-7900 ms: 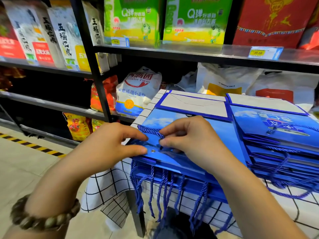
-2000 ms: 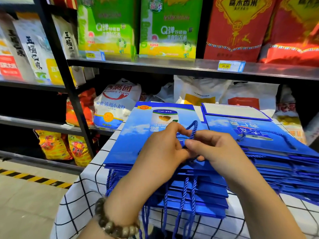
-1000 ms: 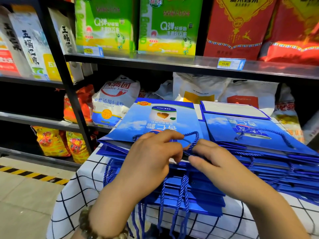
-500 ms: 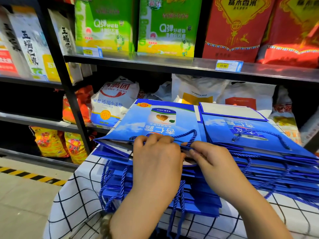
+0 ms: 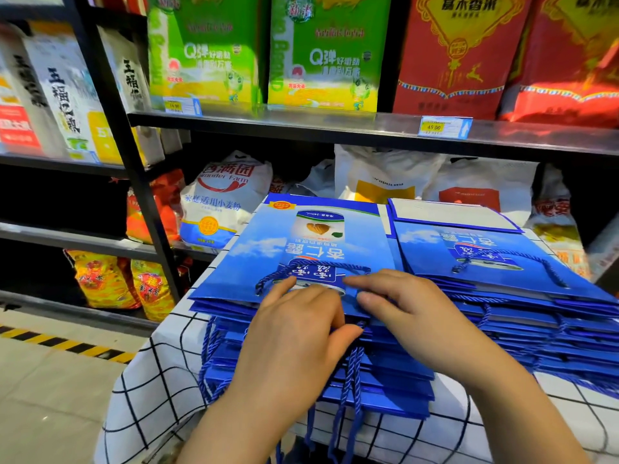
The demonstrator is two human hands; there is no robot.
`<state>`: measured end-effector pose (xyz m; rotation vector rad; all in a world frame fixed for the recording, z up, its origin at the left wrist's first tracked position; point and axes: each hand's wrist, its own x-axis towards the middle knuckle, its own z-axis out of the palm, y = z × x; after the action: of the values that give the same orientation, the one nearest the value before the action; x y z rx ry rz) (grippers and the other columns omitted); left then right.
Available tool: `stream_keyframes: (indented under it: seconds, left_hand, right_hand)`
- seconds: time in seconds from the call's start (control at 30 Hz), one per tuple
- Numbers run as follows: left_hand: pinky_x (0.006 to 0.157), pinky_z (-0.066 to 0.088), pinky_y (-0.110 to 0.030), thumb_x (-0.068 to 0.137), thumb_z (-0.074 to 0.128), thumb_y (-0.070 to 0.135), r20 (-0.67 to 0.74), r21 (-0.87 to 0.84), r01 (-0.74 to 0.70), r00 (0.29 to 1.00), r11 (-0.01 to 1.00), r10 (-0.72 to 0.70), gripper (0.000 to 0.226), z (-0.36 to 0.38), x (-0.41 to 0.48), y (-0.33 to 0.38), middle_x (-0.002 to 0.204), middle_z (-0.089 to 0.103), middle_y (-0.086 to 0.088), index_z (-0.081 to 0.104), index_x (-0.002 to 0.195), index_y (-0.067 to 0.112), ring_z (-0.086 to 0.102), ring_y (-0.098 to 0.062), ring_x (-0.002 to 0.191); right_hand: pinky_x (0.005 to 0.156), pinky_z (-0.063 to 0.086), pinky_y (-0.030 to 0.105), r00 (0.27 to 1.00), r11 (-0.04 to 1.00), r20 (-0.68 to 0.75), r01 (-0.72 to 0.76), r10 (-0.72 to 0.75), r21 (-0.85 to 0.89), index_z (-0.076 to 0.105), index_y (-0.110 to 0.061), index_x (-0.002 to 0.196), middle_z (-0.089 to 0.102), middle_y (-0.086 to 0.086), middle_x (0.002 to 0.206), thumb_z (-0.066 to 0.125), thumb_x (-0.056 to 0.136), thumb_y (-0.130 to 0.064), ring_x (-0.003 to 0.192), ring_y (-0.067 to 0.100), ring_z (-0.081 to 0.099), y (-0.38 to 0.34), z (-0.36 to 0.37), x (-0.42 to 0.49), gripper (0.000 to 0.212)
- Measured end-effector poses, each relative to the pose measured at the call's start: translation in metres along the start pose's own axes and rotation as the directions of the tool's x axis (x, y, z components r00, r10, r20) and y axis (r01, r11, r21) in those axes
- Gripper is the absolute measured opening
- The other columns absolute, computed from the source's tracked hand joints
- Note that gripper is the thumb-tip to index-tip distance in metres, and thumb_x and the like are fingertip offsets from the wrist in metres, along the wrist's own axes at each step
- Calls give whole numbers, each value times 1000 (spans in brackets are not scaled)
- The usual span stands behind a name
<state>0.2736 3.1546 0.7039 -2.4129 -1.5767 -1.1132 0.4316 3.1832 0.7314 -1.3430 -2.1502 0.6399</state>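
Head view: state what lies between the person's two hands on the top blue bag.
In the head view, only the printed face of the top bag shows between the left hand and right hand; its cord handle arcs just beyond them.

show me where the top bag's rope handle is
Head view, centre: the rope handle lies flat on the top bag of the left stack, just beyond the left hand and right hand.

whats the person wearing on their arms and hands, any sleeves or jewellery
Nothing shows on them. The left hand and right hand are ungloved and ringless, with short, unpainted nails. Both forearms are bare down to the bottom edge of the frame, with no sleeve, watch or bracelet in view.
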Motion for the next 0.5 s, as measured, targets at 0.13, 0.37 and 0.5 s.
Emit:
stream_keyframes:
  seconds: [0.13, 0.37, 0.5]
  left_hand:
    - [60, 32, -13, 67, 64, 56, 70, 43, 65, 995, 997, -68, 35, -5, -1, 2, 74, 64, 14, 53, 88, 30, 59, -10, 72]
    - [67, 34, -10, 72, 45, 60, 104, -32, 54, 993, 998, -51, 35, -9, -12, -9, 72, 63, 17, 61, 78, 29, 49, -3, 77]
    - [65, 44, -19, 68, 39, 70, 121, -137, 205, 974, 969, -189, 41, -31, -11, -3, 78, 65, 23, 60, 88, 41, 55, 1, 81]
  right_hand:
    - [65, 38, -1, 986, 991, -148, -54, 73, 126, 74, -22, 89, 61, -23, 72, 64, 83, -13, 72, -14, 58, -3, 7, 6, 15]
    - [57, 38, 11, 947, 990, -291, -140, 133, -4, 64, -27, 94, 64, 0, 71, 64, 83, -17, 65, 6, 54, 5, 3, 13, 15]
    - [70, 44, 32, 896, 916, -418, -284, 150, -282, 61, -16, 101, 67, 6, 87, 55, 88, -37, 89, 28, 59, 6, 1, 6, 25]
